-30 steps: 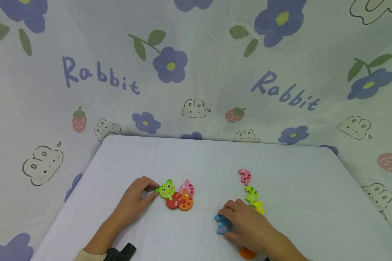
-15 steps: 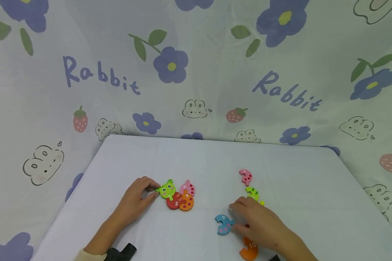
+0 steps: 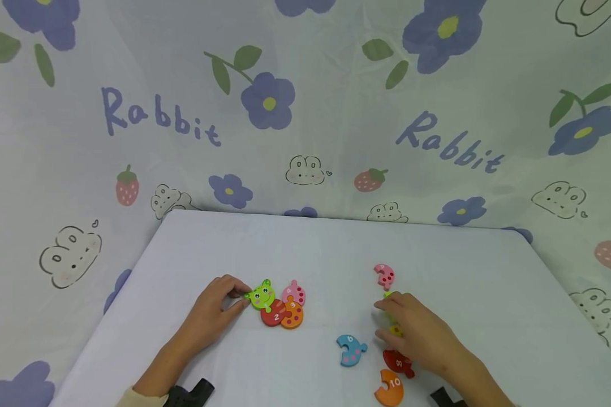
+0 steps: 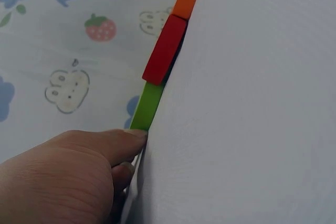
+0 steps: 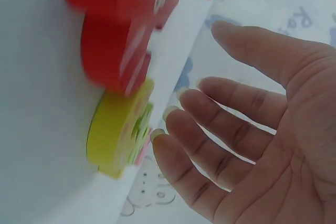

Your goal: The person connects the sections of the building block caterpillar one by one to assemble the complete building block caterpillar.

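Note:
My left hand [image 3: 213, 311] pinches the edge of a green animal-face puzzle piece [image 3: 261, 296] between thumb and fingers. That piece is joined to a red piece 2 [image 3: 273, 313], an orange piece 3 [image 3: 292, 315] and a pink piece 4 [image 3: 294, 293]. With fingers spread and nothing held, my right hand [image 3: 417, 330] hovers over a yellow piece [image 3: 396, 330] and a green one that it mostly hides in the head view. The right wrist view shows the yellow piece [image 5: 113, 129] beside the fingertips and a red piece [image 5: 121, 40] near the thumb.
A blue piece 6 [image 3: 351, 350] lies left of my right hand on the white table [image 3: 234, 243]. Nearer are a red piece [image 3: 399, 363] and an orange piece 10 [image 3: 390, 389]. A pink piece [image 3: 384, 276] lies farther back. A patterned cloth [image 3: 326, 113] hangs behind.
My right hand has left the blue piece and moved right and away from me, uncovering the red and orange pieces. My left hand stays in place.

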The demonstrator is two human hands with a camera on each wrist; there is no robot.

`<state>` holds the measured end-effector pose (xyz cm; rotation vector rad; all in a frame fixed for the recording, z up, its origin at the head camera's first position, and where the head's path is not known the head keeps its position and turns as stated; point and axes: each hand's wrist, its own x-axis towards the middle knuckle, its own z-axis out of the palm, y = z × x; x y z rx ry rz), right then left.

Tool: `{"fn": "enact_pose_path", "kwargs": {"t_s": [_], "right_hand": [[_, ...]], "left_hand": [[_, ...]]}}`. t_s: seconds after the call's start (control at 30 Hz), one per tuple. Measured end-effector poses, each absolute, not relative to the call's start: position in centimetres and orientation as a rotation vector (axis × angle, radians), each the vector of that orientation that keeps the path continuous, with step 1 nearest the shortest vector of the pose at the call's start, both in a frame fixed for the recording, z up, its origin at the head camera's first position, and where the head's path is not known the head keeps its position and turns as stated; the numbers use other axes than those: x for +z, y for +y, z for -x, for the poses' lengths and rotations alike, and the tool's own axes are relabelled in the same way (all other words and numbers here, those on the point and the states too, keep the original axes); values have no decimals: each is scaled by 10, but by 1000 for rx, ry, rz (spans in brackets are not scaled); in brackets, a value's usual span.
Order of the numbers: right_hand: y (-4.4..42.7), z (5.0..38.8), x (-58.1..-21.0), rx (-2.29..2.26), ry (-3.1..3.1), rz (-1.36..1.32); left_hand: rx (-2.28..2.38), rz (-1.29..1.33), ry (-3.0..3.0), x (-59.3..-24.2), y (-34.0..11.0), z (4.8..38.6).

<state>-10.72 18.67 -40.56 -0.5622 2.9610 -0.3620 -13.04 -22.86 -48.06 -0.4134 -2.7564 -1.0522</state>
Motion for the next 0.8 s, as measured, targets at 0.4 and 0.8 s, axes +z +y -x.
{"fn": "enact_pose_path", "kwargs": {"t_s": [0.4,0.8], "right_hand": [[206,125,-413,-362,3036,515],[213,135,-421,-341,2945,371]], "left_hand": [[-1051,418,-2745,-481,-228,130],[-1041,435,-2721,-482,-228,130]]}}
